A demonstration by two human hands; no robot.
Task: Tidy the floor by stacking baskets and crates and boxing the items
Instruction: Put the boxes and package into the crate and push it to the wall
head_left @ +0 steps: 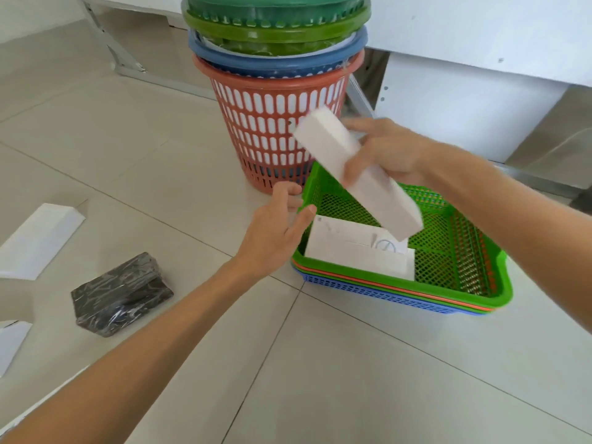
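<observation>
My right hand (389,152) is shut on a long white box (381,193), held tilted above the green mesh crate (464,238). That crate tops a nested stack of crates with orange and blue ones (368,291) under it. Two white boxes (352,248) lie flat inside it. My left hand (277,229) is open with fingers spread, touching the crate's left rim. Behind stands a tower of round baskets: orange (272,123) at the bottom, then blue (278,64), then green (275,30) ones.
On the tiled floor to the left lie a black plastic-wrapped packet (120,294), a white box (38,240) and another white box (11,342) at the frame's edge. White furniture (480,91) with metal legs stands behind the baskets.
</observation>
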